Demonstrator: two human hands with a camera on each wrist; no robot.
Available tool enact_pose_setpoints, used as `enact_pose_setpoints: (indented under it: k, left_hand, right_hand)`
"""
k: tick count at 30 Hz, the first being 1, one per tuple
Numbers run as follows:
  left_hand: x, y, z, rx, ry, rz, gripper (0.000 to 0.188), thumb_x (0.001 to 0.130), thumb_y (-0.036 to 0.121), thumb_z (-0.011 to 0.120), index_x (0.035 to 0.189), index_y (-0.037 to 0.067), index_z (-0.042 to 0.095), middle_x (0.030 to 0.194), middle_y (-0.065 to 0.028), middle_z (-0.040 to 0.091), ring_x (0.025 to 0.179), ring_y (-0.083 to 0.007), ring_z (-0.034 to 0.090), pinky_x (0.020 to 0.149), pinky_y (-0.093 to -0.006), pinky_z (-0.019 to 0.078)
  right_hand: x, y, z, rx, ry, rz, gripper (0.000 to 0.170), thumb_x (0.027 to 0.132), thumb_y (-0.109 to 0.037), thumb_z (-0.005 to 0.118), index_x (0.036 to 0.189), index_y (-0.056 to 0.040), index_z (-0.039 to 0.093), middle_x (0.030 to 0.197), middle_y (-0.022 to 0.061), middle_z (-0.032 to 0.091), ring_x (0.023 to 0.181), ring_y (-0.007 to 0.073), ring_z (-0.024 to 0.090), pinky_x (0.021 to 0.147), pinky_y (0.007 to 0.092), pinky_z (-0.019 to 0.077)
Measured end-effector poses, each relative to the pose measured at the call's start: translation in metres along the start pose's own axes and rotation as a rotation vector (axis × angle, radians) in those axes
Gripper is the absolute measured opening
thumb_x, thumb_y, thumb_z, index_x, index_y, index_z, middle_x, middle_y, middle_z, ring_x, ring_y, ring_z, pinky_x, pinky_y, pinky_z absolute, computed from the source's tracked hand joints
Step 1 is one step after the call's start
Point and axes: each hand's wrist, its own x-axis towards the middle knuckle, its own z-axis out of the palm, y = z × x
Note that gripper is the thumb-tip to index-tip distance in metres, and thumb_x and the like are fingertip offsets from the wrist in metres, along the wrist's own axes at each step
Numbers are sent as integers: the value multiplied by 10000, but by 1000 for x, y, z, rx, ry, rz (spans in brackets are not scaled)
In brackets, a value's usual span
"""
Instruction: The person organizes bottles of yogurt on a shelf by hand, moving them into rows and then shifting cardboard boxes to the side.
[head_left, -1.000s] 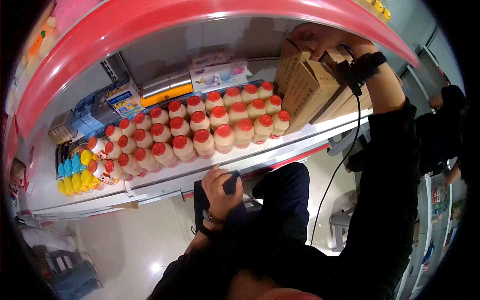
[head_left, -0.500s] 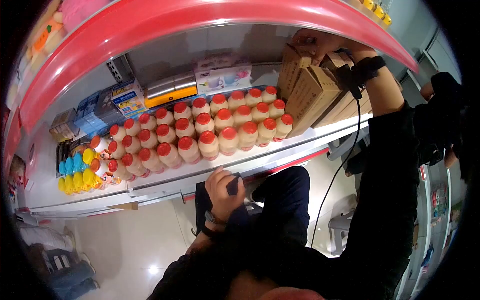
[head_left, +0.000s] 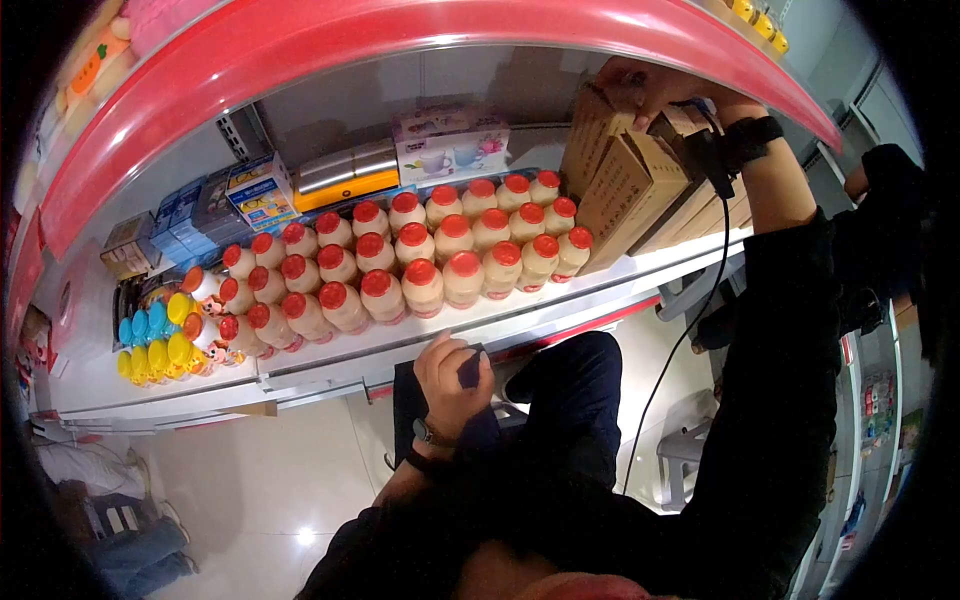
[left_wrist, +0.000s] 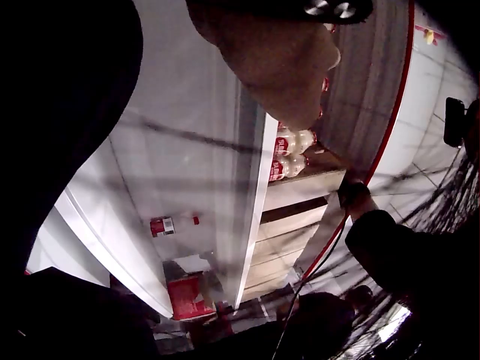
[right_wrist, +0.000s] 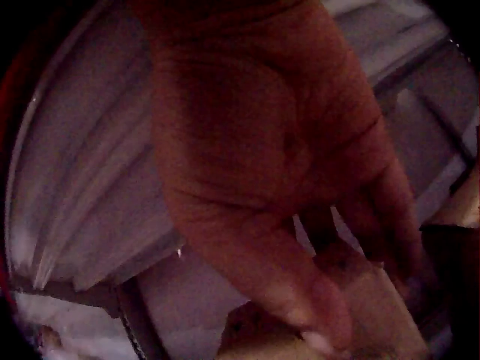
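Up at the right end of the shelf, my right hand [head_left: 655,90] pinches the top of a cardboard box [right_wrist: 375,315], its thumb on one face and its fingers over the other. Part of the hand is hidden under the red canopy edge in the head view. More cardboard boxes [head_left: 640,190], one with its flap raised, stand close by. My left hand [head_left: 453,385] lies low over my lap, fingers loosely curled with nothing visible in them. Rows of milky drink bottles [head_left: 422,287] with red caps stand left of the boxes.
The curved red rim [head_left: 420,22] arches over the shelf. Behind the bottles are a patterned cup box [head_left: 450,145], a silver-and-orange roll box [head_left: 347,177] and blue boxes [head_left: 190,220]. Yellow-capped bottles [head_left: 180,350] stand at the left end. A black cable [head_left: 672,365] hangs from my right wrist.
The head view has shifted slightly, so the shelf goods appear a little lower and further right. Both hands keep nearly the same places, the right one still at the cardboard box.
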Motion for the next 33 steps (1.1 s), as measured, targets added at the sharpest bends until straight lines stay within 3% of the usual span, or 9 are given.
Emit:
enact_pose_setpoints:
  k: [33]
  left_hand:
    - [-2, -2, 2, 4, 5, 3, 263, 781, 85, 724, 997, 68, 576, 1059, -107, 601, 1125, -339, 561, 983, -434, 403]
  right_hand:
    - [3, -4, 5, 18, -4, -3, 868, 623, -153, 872, 1419, -113, 526, 1387, 158, 557, 1322, 305, 497, 1116, 413, 426]
